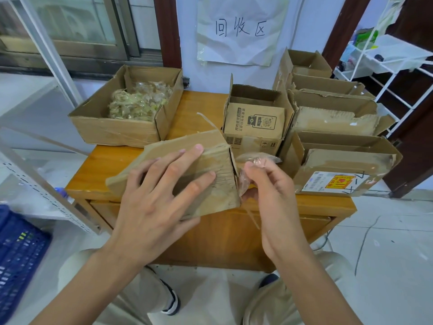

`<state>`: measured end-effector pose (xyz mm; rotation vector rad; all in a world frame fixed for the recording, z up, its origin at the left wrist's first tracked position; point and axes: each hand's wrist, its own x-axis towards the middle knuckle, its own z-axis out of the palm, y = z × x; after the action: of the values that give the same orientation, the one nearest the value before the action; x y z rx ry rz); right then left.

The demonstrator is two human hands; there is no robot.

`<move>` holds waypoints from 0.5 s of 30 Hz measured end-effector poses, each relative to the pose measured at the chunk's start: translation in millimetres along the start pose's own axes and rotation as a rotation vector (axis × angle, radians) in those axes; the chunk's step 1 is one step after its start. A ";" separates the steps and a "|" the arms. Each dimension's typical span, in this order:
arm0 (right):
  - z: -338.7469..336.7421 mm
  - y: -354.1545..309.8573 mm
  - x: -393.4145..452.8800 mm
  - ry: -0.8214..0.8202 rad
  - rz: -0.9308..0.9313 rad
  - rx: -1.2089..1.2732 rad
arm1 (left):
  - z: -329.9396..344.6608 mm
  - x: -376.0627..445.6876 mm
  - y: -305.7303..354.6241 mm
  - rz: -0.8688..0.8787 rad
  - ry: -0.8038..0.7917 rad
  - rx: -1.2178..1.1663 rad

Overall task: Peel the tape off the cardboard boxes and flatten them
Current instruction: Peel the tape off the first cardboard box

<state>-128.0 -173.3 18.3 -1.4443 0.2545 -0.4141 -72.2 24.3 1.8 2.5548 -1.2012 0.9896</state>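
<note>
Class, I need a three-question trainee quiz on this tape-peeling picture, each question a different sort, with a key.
1. True or false: the left hand lies flat on the held box.
2. The right hand pinches: A) scissors B) clear tape C) a pen
3. What fills the open box at the desk's far left?

Key: 1 true; 2 B; 3 peeled tape scraps.
</note>
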 end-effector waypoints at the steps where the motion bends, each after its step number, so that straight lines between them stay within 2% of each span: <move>1: 0.4 2.5 -0.2 0.020 0.002 0.016 | -0.4 0.9 0.5 -0.011 -0.001 -0.010; 5: -1.8 10.4 1.3 0.085 0.039 0.118 | -2.5 3.3 1.6 -0.046 -0.003 -0.072; 8: -3.0 12.1 -1.2 0.071 0.072 0.166 | -3.7 2.1 2.6 -0.051 -0.014 -0.085; 12: -5.9 11.9 -0.4 -0.004 0.062 0.082 | -4.6 4.2 1.3 -0.054 -0.002 -0.081; 15: -9.5 8.1 0.5 -0.082 0.003 -0.102 | -3.4 3.5 1.8 -0.030 -0.014 -0.046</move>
<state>-130.4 -181.5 9.2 -1.5566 0.2147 -0.3427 -73.6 22.2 6.4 2.5408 -1.1721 0.9292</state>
